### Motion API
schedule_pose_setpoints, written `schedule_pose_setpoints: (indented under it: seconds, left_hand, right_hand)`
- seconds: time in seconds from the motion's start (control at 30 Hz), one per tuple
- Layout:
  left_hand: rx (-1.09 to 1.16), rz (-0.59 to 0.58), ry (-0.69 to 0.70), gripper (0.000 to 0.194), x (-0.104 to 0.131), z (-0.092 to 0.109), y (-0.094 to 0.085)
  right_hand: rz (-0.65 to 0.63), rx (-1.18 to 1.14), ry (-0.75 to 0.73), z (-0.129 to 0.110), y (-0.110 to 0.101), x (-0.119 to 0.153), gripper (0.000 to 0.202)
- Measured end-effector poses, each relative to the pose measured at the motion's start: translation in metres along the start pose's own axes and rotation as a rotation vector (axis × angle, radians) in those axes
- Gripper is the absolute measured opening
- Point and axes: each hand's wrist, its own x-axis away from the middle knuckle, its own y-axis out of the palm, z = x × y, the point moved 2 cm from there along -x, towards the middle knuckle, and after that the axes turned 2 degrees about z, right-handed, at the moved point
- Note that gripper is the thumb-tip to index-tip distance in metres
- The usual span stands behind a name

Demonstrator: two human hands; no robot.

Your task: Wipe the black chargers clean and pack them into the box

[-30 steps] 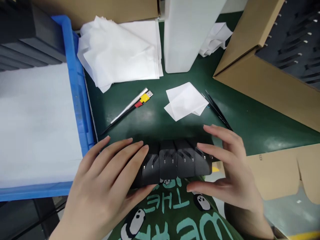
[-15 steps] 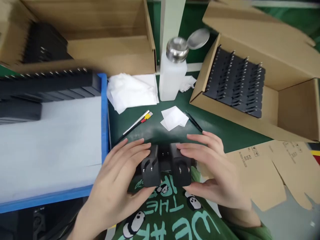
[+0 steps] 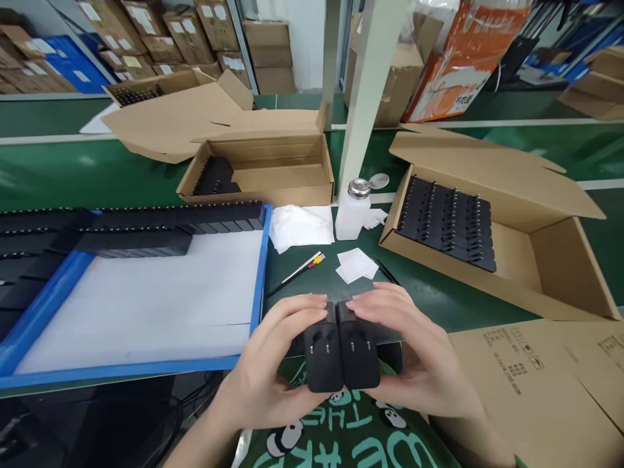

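Note:
Two black power adapters sit side by side between my hands, their metal prongs facing up. My left hand [image 3: 270, 357] grips the left adapter [image 3: 322, 367], fingers over its far end and thumb at the near end. Around the right adapter [image 3: 361, 367] my right hand [image 3: 414, 348] is closed in the same way. The adapters' inner sides touch or nearly touch, just above my lap at the table's edge. Their undersides are hidden.
On the left, a blue-rimmed tray [image 3: 260, 286] holds rows of black adapters [image 3: 136, 242]. Open cartons stand behind [image 3: 277, 195] and at right [image 3: 517, 283], both with adapters inside. A white pump bottle [image 3: 351, 218], wipes [image 3: 302, 227], paper squares [image 3: 357, 265] and a cable [image 3: 297, 273] lie between.
Both hands have come together, bringing the two adapters from a gap apart to side by side. The head view has tilted up and now shows more of the background.

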Motion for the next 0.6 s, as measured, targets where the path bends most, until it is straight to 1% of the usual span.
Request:
schedule_pose_setpoints:
  seconds: [0.23, 0.3, 0.4, 0.5, 0.53, 0.6]
  left_hand:
    - [0.001, 0.046, 0.006, 0.068, 0.005, 0.007, -0.013]
    - [0.016, 0.064, 0.0, 0.069, 0.009, 0.006, -0.014]
    - [0.116, 0.086, -0.031, 0.073, 0.017, 0.0, -0.014]
    - [0.215, 0.155, -0.112, 0.074, 0.024, -0.007, -0.017]
    - [0.209, 0.184, -0.151, 0.073, 0.027, -0.009, -0.018]
    - [0.117, 0.248, -0.203, 0.069, 0.031, -0.013, -0.023]
  right_hand:
    - [0.005, -0.055, -0.044, -0.008, 0.007, -0.011, 0.066]
    - [-0.003, -0.069, -0.047, -0.01, 0.01, -0.013, 0.068]
    - [-0.034, -0.006, -0.01, -0.013, 0.016, -0.016, 0.072]
    - [-0.121, 0.037, 0.057, -0.015, 0.023, -0.02, 0.07]
    - [-0.169, 0.042, 0.076, -0.015, 0.026, -0.022, 0.069]
    - [-0.272, 0.062, 0.098, -0.012, 0.034, -0.028, 0.07]
